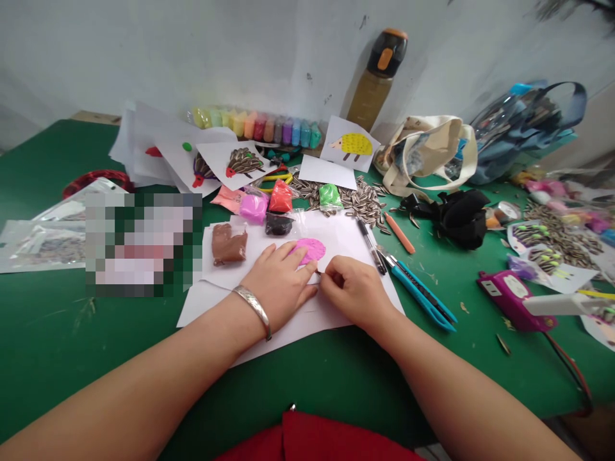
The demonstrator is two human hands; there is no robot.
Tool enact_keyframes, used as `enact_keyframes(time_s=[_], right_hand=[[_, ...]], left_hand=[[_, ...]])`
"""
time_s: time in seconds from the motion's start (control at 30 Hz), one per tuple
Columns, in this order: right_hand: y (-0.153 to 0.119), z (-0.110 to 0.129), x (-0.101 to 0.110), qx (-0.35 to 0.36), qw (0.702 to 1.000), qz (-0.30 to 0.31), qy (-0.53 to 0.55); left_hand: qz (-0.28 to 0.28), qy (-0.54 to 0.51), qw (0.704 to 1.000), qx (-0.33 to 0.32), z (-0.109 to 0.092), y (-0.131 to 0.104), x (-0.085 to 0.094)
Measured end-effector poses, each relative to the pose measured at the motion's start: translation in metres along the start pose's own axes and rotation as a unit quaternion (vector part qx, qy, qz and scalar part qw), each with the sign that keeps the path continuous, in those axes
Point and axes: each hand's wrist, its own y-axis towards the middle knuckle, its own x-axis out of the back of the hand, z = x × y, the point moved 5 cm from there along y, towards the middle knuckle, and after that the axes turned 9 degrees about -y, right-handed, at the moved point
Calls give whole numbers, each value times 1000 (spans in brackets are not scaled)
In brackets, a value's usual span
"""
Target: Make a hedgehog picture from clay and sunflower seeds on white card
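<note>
My left hand (281, 278), with a silver bangle at the wrist, lies spread on white paper (216, 304). Its fingertips overlap the left edge of a flat pink clay oval (311, 250). At the lower right of that oval, my right hand (353, 288) is closed in a pinch. A tiny dark tip shows at its fingertips, too small to name. Left of my left hand is an opened pack of brown clay (228, 244). Beyond the oval lie packs of black clay (278, 224), red clay (280, 197), purple clay (253, 206) and green clay (329, 195).
A black pen (372, 246), a blue utility knife (423, 291) and an orange stick (400, 233) lie to the right. Striped sunflower seeds (362, 202) are heaped behind, near a hedgehog picture (353, 146). A bottle (377, 83) and a cloth bag (427, 153) stand at the back.
</note>
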Motion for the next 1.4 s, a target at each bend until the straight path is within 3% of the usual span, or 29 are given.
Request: enact_keyframes(time_s=[1.4], right_hand=[[-1,2,1,16,1000,-4,-15]], left_hand=[[-1,13,1000,-3,0,-1,0]])
